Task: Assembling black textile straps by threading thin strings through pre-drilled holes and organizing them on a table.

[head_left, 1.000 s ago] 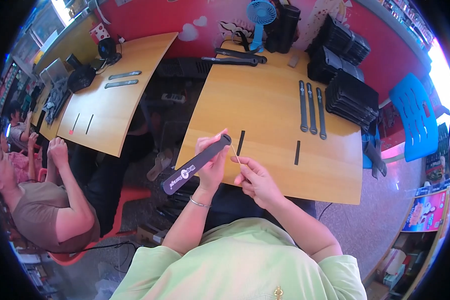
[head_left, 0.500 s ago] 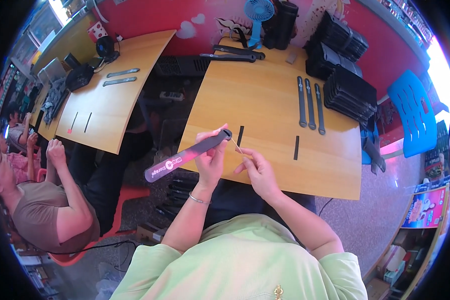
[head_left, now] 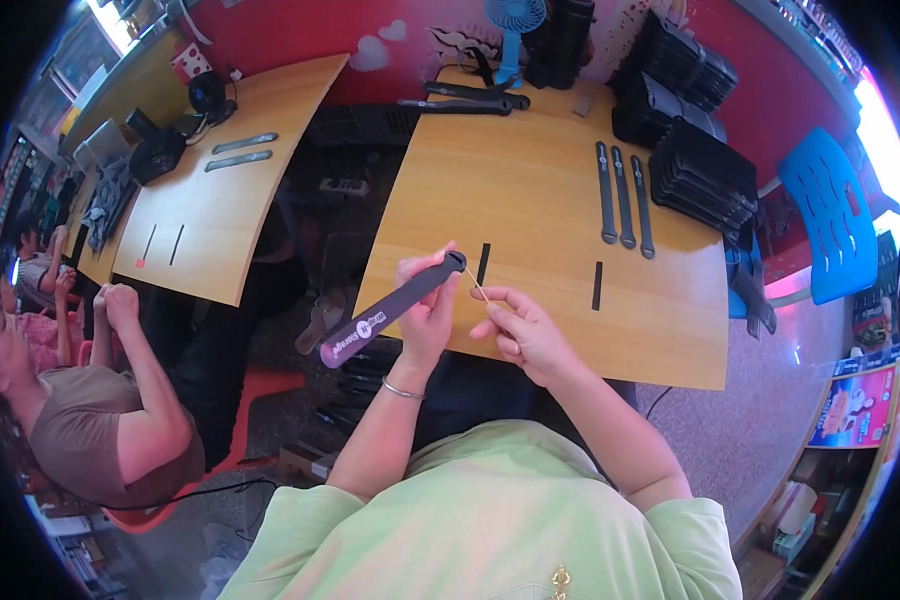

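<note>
A long dark strap [head_left: 395, 305] with a rounded tip and a holed end lies across my left hand [head_left: 427, 310], whose fingers are closed around it near the hole. The strap slants down to the left over the table's near edge. From the holed end a thin pale cord [head_left: 477, 284] runs taut to my right hand [head_left: 520, 332], which pinches its other end between thumb and fingertips. Whether the cord is a loop I cannot tell. Three similar dark straps [head_left: 625, 200] lie side by side on the right half of the wooden table [head_left: 540, 180].
Stacks of black straps [head_left: 705, 175] stand at the table's far right. More straps [head_left: 470, 102], a blue fan [head_left: 515, 30] and a black cylinder [head_left: 560, 45] are at the back. Two black strips [head_left: 597, 286] mark the tabletop. A co-worker [head_left: 110, 430] sits at another table [head_left: 200, 215] on the left.
The strap's free end has swung slightly right and down. My right hand has shifted a little to the right and its fingers have curled in more, the cord still between the hands.
</note>
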`<state>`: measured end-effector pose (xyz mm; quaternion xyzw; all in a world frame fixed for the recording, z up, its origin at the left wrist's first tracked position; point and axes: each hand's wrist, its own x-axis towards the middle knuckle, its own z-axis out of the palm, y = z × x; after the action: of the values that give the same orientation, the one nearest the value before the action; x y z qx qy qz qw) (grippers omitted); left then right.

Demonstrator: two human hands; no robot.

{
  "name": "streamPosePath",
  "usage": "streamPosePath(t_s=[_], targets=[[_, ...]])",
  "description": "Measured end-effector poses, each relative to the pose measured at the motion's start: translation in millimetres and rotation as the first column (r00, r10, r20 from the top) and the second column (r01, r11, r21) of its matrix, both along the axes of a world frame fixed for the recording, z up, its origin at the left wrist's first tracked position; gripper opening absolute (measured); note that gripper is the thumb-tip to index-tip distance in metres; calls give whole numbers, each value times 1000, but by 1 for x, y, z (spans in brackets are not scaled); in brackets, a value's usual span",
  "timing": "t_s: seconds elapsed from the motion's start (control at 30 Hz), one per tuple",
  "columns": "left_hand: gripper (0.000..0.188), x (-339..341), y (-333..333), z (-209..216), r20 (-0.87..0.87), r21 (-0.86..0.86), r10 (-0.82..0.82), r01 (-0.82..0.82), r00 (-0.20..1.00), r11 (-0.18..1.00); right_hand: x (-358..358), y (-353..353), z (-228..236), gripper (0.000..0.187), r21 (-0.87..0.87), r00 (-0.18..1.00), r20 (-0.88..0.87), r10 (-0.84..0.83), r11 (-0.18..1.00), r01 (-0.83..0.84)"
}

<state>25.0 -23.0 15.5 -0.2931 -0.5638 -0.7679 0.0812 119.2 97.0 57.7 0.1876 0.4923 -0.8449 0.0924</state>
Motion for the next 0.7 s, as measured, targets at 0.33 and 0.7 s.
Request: streamPosePath(t_s=[0.33,0.7], targets=[[25,1,0,2,123,50,-73,67,990,997,3,-15,-1,26,-174,996,-16,-92,981,87],[26,2,1,1,111,22,-64,62,992,998,-3,-9,-2,24,-364,995,40,-90,926,99]])
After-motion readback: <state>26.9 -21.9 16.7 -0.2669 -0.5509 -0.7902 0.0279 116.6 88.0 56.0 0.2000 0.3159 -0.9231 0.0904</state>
